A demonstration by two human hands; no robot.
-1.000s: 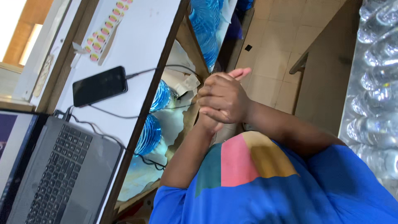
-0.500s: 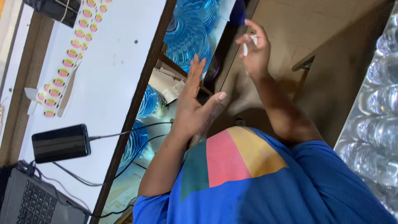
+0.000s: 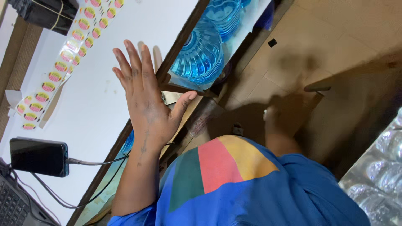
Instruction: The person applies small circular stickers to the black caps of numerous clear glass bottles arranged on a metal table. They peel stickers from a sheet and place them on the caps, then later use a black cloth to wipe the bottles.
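White laminate covers the bench [image 3: 104, 104], smooth and matte, with a dark wooden edge running diagonally from upper right to lower left. The left hand [image 3: 144, 94] is raised over that edge, palm flat, fingers spread and straight, thumb angled out toward the shelf below; it is released and grasps nothing. Whether the palm touches the surface cannot be told.

The right hand [image 3: 278, 119] hangs low over the tiled floor [image 3: 335, 37], motion-blurred; a small pale object seems to sit at its fingertips, but whether the hand is clenched on it cannot be told.

Nearest item to the left hand is the strip of round stickers [image 3: 63, 62], glossy, pink and yellow on white backing. It lies up and to the left of the fingertips, near but apart, with its long axis roughly parallel to the bench edge. The left hand is much nearer to it than the right.

Beneath the bench edge, just beside the left thumb, lie blue ribbed plastic water bottles [image 3: 199, 54], translucent. A black phone [image 3: 39, 157] lies flat near the left forearm, cable plugged in. A laptop corner [image 3: 16, 205] shows at lower left. Clear shrink-wrapped bottles [image 3: 381, 171] stand at far right.
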